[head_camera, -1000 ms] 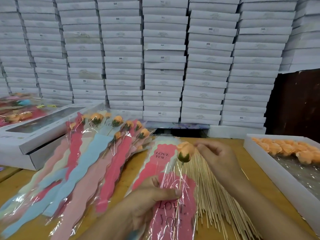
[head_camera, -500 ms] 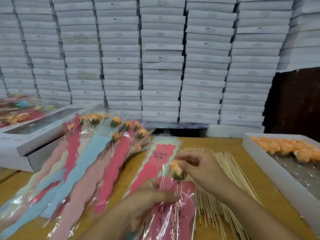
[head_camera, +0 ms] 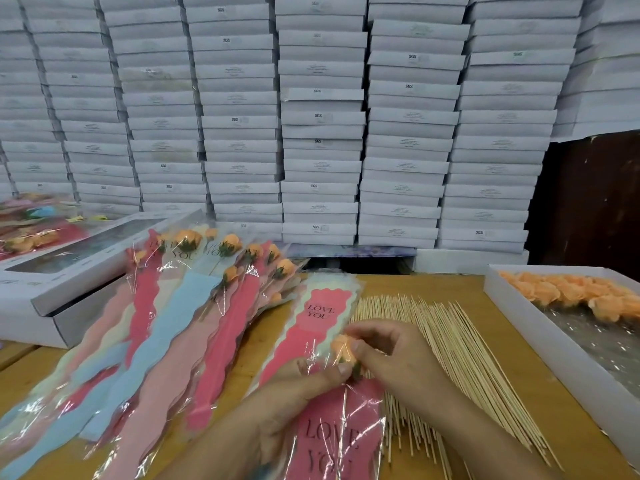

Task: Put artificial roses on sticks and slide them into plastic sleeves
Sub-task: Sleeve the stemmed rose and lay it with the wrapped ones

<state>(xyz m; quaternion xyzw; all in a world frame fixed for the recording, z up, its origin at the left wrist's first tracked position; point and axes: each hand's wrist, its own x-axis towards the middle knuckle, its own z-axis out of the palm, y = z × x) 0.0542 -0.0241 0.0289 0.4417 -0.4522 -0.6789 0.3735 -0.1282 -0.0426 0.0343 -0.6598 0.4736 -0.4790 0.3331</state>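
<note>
Dozens of flat white cartons (head_camera: 322, 119) stand stacked in columns along the far edge of the wooden table (head_camera: 485, 341), filling the whole back of the view; a dark brown panel (head_camera: 588, 202) shows beside them at the far right corner; at the left edge lies a long white window box (head_camera: 86, 271) on top of another box, with more wrapped flowers (head_camera: 31, 233) blurred behind it; at the right edge sits an open white tray (head_camera: 512, 306) holding loose orange rose heads (head_camera: 571, 292) at its far end and crinkled clear film nearer; spread fanwise from the table's left front corner toward its middle is a heap of finished sleeved roses (head_camera: 194, 306), their cards pink, red and pale blue, some printed LOVE YOU; right of centre a bundle of bare wooden sticks (head_camera: 450, 358) lies flat, partly under the right forearm; at the front edge, in the middle, lies the plastic sleeve (head_camera: 332, 434) in work, red card inside, on a small pile of empty ones; the left hand (head_camera: 294, 403) pinches its open mouth with thumb and fingers; the right hand (head_camera: 391, 358), fingers curled, grips the orange rose (head_camera: 341, 346) at that mouth, the bloom just beside the left thumb; its stick I cannot make out under the glare of the film.
</note>
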